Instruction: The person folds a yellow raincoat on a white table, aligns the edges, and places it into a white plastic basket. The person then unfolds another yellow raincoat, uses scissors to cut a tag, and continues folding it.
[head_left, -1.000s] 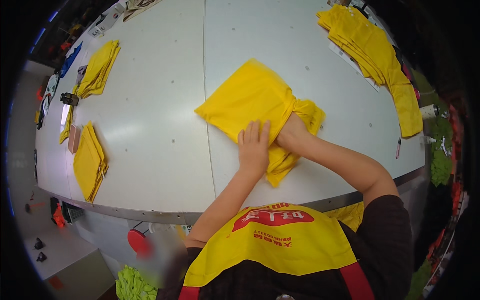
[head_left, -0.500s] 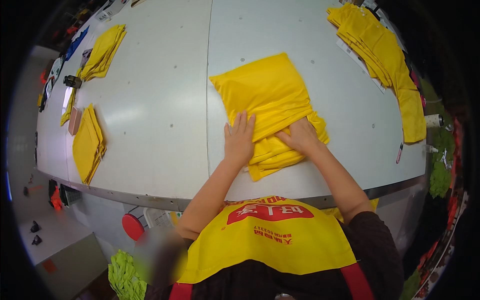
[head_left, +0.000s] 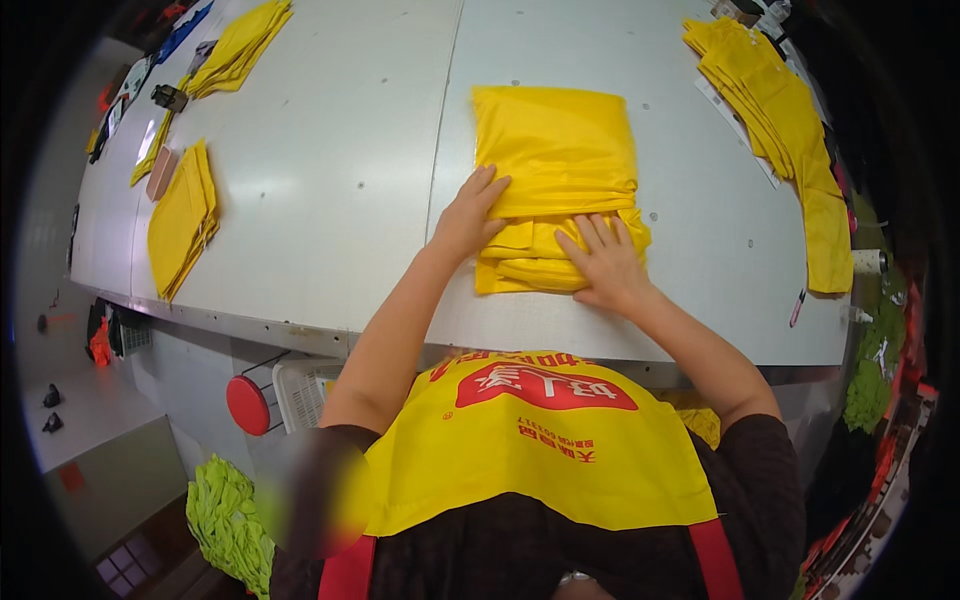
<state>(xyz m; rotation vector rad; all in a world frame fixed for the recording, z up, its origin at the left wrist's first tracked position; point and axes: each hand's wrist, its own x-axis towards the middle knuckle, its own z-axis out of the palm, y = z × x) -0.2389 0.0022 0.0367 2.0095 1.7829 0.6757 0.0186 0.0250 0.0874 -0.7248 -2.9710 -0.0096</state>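
Note:
A squarish bundle of folded yellow fabric [head_left: 555, 140] lies on the pale table [head_left: 330, 250] in front of me. Its far part is smooth and puffed up, and the near part shows several loose, shiny layers. My left hand [head_left: 473, 212] rests along the bundle's left edge, with its fingers stretched over the fabric. Lower right on the near layers, my right hand [head_left: 612, 265] lies flat with spread fingers. Neither hand grips anything.
Yellow fabric stacks lie at the left [head_left: 182, 222], far left [head_left: 240, 45] and right [head_left: 825, 215]. A pinkish block [head_left: 161, 174] and a small dark object [head_left: 170, 97] sit on the left side. A pen [head_left: 797, 308] lies near the right edge. Below are a red stool [head_left: 247, 405] and white basket [head_left: 298, 393].
The bundle has turned to lie straighter to the table edge. My right hand has come out from under the fabric fold onto the near layers. The view has shifted slightly.

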